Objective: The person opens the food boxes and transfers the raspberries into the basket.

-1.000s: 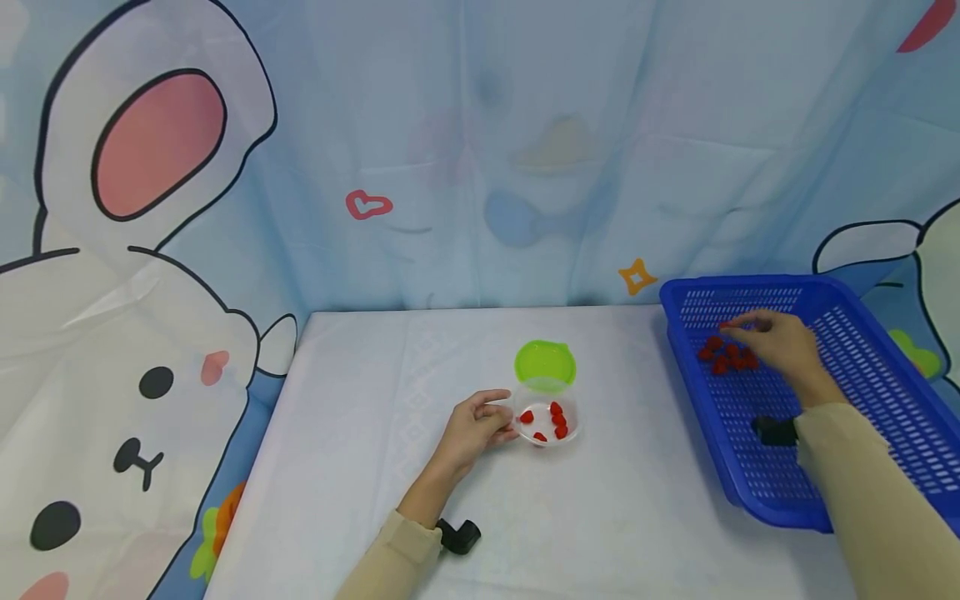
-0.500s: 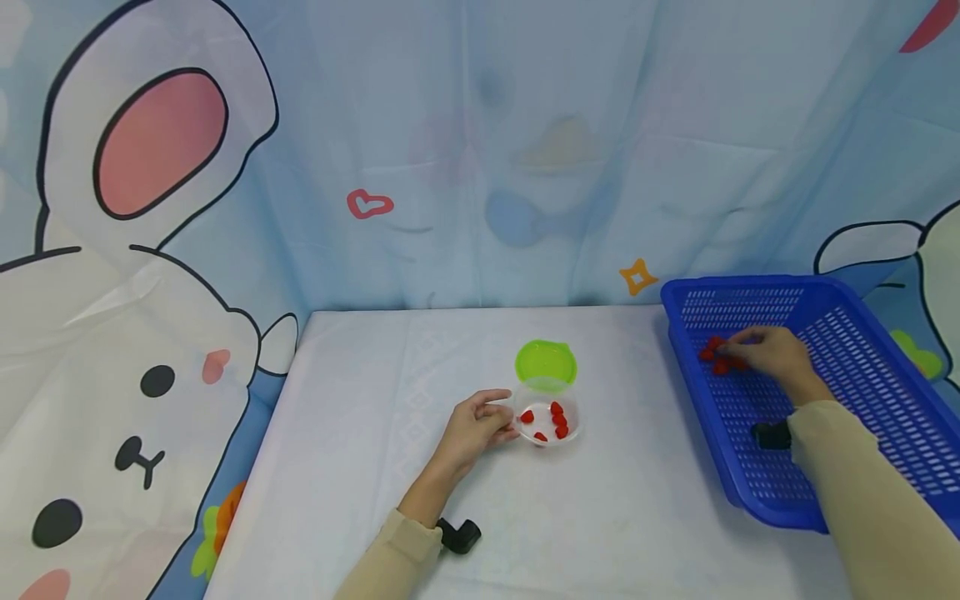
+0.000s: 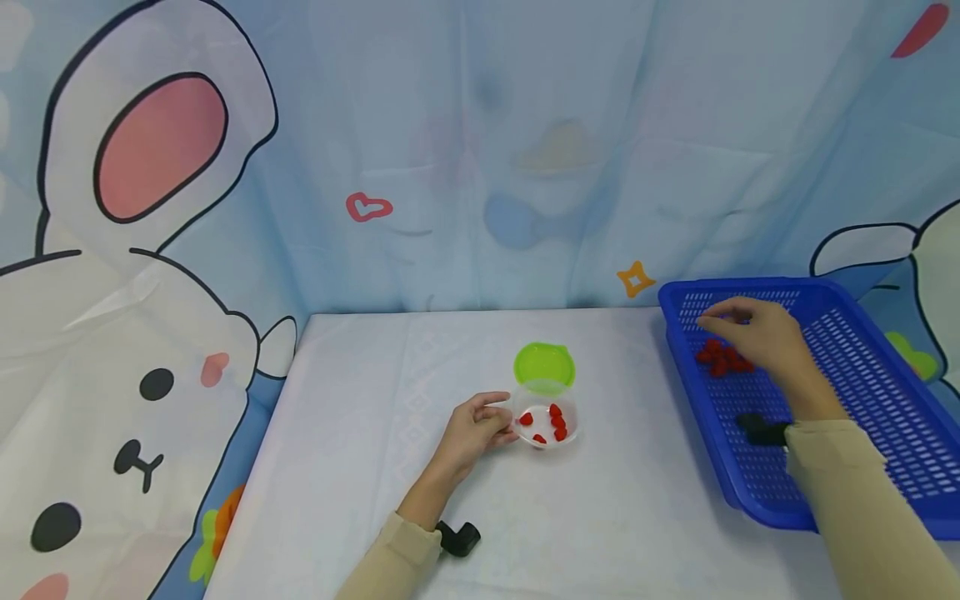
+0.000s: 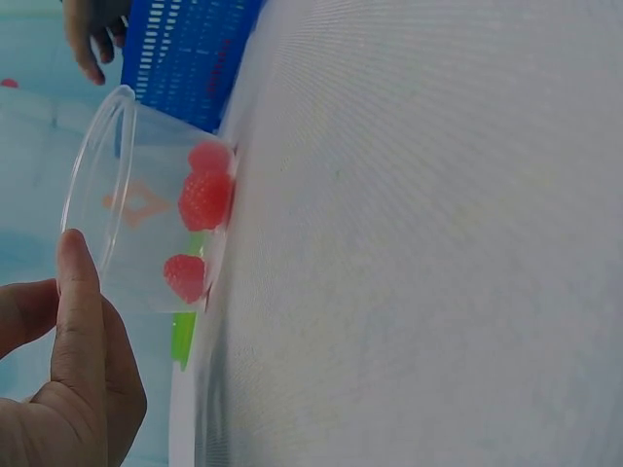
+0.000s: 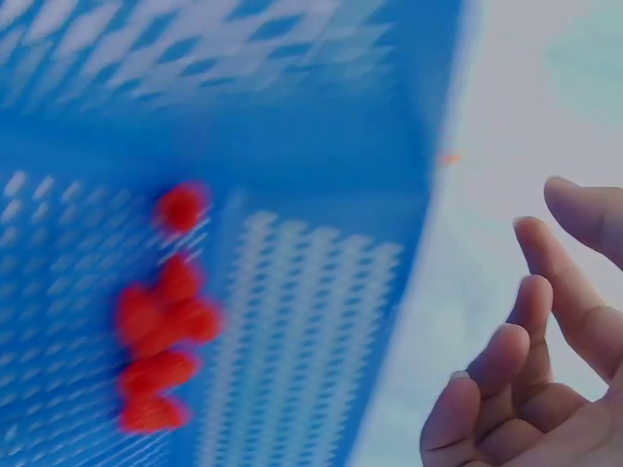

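My left hand (image 3: 468,433) pinches the rim of a clear plastic cup (image 3: 572,417) at the middle of the table. Inside the cup lie several red raspberries (image 4: 204,199), seen through its wall in the left wrist view. Over the blue basket (image 3: 731,492) on the right is my right hand (image 3: 765,333), raised, its thumb and index finger apart and nothing between them in the right wrist view. Below that hand, a cluster of raspberries (image 5: 156,321) rests on the basket floor, with one raspberry (image 5: 182,207) a little away from the others.
A bright green round lid (image 3: 544,364) lies just behind the cup. The white-covered table (image 3: 360,467) meets a blue printed curtain (image 3: 465,167) at the back. Black wrist cameras show beside each sleeve.
My right hand dipped to the raspberries in the basket, then rose; the red raspberry at its fingertips a second ago is gone from them. My left hand and the cup stayed put.
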Motion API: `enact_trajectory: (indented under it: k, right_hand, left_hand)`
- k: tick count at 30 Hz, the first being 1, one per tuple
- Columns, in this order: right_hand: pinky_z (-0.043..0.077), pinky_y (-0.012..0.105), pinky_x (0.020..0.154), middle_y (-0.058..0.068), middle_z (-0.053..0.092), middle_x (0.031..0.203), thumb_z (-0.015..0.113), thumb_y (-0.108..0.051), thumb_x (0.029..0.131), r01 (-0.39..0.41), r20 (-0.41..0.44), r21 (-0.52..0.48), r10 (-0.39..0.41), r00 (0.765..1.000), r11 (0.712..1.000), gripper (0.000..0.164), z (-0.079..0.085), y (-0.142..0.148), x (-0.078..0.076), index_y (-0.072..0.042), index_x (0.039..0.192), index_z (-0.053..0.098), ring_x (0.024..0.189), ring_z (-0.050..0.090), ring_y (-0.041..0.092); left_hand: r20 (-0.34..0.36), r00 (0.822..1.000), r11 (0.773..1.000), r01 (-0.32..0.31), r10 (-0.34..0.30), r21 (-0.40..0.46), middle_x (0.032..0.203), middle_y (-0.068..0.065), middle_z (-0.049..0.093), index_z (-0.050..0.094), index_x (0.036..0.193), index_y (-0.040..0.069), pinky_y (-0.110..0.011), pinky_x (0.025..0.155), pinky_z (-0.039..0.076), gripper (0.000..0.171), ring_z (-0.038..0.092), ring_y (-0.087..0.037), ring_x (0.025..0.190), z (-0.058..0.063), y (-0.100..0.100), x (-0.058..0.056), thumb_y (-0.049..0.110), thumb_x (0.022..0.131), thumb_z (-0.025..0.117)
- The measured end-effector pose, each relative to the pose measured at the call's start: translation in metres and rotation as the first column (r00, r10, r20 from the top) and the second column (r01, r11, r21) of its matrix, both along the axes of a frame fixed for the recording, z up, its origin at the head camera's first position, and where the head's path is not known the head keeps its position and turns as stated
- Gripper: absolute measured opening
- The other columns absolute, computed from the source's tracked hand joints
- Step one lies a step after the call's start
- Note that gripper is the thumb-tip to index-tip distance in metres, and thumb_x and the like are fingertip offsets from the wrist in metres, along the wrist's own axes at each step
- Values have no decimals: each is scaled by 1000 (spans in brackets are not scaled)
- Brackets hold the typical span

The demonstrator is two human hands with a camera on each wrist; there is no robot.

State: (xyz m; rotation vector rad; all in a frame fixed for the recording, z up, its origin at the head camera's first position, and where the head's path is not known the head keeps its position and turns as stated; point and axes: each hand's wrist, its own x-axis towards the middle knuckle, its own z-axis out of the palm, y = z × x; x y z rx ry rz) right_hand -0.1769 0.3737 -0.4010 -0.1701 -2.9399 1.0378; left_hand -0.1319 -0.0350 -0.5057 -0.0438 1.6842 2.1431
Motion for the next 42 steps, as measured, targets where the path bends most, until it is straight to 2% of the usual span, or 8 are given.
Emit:
enact_trajectory:
  k: [4,9,12,16,28,33,37,42]
  right_hand:
    - [46,36,54,21,60,113,64,-49,97,-67,-55,-4,66,996,998,51,17,-26,9,-4,122,68,88,55,31]
    - [43,33,43,15,59,100,66,-41,98,-140,-100,-39,136,986,989,40,28,-58,22,-7,118,70,63,52,25]
    - [41,31,45,12,59,99,68,-37,97,-176,-136,-37,170,976,984,35,29,-77,28,-8,115,72,65,49,24]
    - [46,31,52,12,61,100,71,-31,96,-219,-181,-44,208,961,975,29,23,-100,32,-6,110,74,76,51,25]
    - [46,30,56,12,59,93,78,-12,89,-293,-238,-111,261,935,950,17,-21,-148,30,-6,104,76,75,51,24]
    - [46,35,66,12,63,95,81,-9,86,-318,-288,-163,263,921,934,16,-46,-160,29,-5,101,77,84,50,27]
    - [44,43,79,14,60,103,81,-10,85,-307,-260,-239,243,934,921,15,-72,-169,27,-6,100,78,99,47,32]
    - [39,42,81,15,52,109,82,-14,84,-251,-168,-286,209,963,925,15,-96,-180,26,-12,98,80,106,42,31]
  left_hand:
    - [0,1000,1000,0,0,0,98,-13,63,58,133,-1,-36,82,61,36,65,-20,84,-1,0,0,-1,97,64]
    - [-5,1000,1000,-1,1,1,98,-13,63,58,133,-1,-36,82,61,37,65,-20,84,-2,0,0,-1,97,64]
    - [-6,1000,1000,-3,3,5,98,-13,63,58,133,-1,-36,82,61,37,64,-20,84,-2,0,0,-1,97,64]
    - [-7,1000,1000,-4,4,10,99,-14,63,59,132,-1,-36,82,61,36,64,-20,84,-2,0,0,-1,96,64]
    - [-3,1000,1000,-4,4,14,99,-14,63,58,133,-1,-36,82,61,37,65,-20,84,-3,0,0,-1,96,64]
    - [-2,1000,1000,-4,4,9,99,-14,63,57,134,-2,-36,82,61,38,65,-20,84,-3,0,0,-1,96,65]
    - [-3,1000,1000,-2,2,12,100,-14,63,55,135,-4,-36,82,61,39,65,-20,84,-2,0,0,-1,97,64]
    - [-12,1000,1000,2,-2,20,101,-17,62,56,135,-4,-36,81,62,39,65,-19,84,-2,0,0,-1,97,64]
